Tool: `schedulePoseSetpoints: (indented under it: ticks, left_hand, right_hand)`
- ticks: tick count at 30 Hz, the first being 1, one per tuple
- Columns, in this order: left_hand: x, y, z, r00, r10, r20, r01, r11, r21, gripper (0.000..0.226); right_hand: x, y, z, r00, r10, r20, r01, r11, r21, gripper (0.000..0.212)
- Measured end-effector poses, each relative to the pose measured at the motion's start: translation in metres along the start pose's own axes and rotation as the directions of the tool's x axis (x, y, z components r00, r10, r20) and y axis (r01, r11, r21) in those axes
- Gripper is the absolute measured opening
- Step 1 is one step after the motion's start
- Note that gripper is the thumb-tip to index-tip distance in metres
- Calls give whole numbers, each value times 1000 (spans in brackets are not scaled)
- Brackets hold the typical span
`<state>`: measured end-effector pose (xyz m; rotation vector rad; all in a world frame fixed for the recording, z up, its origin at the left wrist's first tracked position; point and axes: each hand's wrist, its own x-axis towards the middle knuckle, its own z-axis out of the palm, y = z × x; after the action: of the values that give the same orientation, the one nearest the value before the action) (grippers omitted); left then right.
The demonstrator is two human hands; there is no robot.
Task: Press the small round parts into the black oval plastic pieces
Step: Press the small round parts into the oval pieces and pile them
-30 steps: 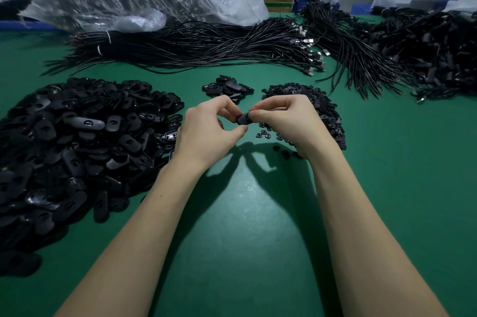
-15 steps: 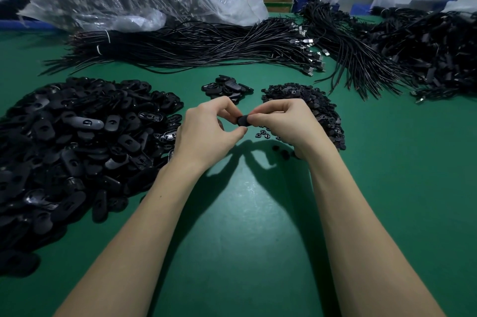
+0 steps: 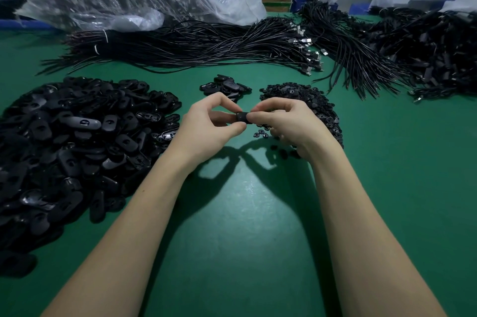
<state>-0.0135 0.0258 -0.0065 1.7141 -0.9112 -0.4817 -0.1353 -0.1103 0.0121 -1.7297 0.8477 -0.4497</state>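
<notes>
Green matting (image 3: 232,252) is running under everything I am working over. At far left the big pile of ovals (image 3: 72,141) is lying heaped, each one looking light, rigid and glossy, so probably slick; I am judging the rims the safest place to pinch. Moving inward, my left hand (image 3: 206,130) is pinching one oval (image 3: 241,117) by its end between thumb and fingers, raised above the mat. My right hand (image 3: 286,123) is gripping the oval's other end, thumb pressing on it, likely seating a round part I cannot see. Just right, the round parts (image 3: 317,105) are lying heaped: tiny, light, easily dropped.
</notes>
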Motion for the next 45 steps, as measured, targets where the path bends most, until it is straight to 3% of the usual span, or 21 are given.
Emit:
schedulePoseSetpoints:
  ticks: [6, 13, 20, 28, 45]
  left_hand:
    - [0, 4, -4, 999, -26, 46, 31, 993, -115, 17]
    - [3, 6, 0, 995, -100, -9, 98, 987, -130, 9]
    - [2, 6, -1, 992, -122, -26, 119, 987, -112, 11]
    - [1, 9, -2, 992, -112, -59, 107, 991, -81, 8]
    - [2, 4, -1, 986, -147, -77, 140, 987, -84, 6]
  right_hand:
    - [0, 5, -4, 985, 72, 159, -102, 977, 187, 21]
    - [2, 8, -5, 986, 30, 165, -54, 988, 144, 19]
    - [1, 4, -7, 984, -26, 175, 8, 995, 98, 3]
    - [3, 0, -2, 988, -139, 67, 144, 986, -86, 3]
    - [3, 2, 4, 991, -130, 34, 134, 980, -148, 8]
